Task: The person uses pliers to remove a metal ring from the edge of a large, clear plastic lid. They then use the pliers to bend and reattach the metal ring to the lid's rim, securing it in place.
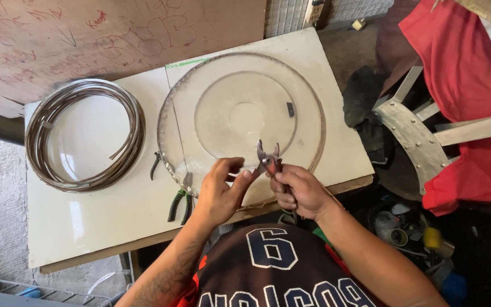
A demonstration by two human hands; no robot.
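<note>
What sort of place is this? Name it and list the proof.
Probably a small home workshop: a white worktable bearing a wire coil, a clear round disc and green pliers; the right hand grips pliers.

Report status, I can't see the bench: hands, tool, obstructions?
Right hand gripping red-handled pliers, jaws open. Left hand fingers touching pliers. Over clear round disc; green-handled pliers under its edge.

Bright daylight falls evenly on the white board (86, 222), which shows soft glare patches. The cluttered lower right lies in dim shadow. Focus is sharp throughout.
</note>
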